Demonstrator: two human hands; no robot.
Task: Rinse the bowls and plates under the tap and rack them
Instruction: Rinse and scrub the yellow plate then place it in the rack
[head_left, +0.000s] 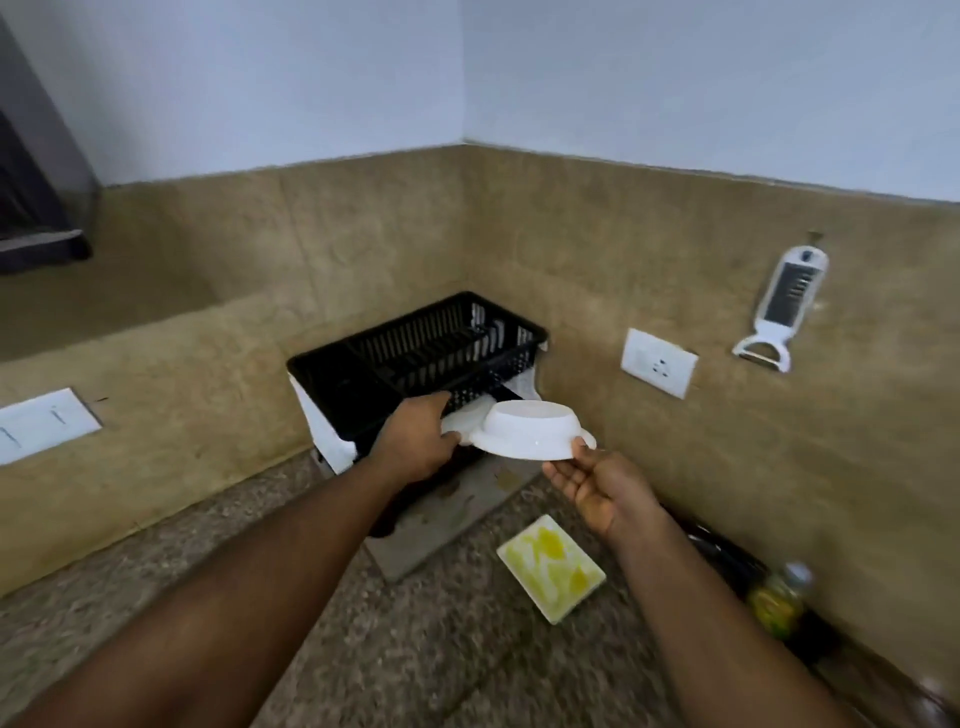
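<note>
Left hand (420, 435) grips the upturned white bowl (530, 430) (fingers hidden beneath); right hand (597, 486), spread, touches its rim.

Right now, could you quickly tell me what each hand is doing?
Left hand: grips the left edge of the white bowl, which is upside down.
Right hand: open, fingertips touching the bowl's right rim.

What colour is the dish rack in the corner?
Black, standing on a white tray; the rack shows clearly in the head view.
</note>
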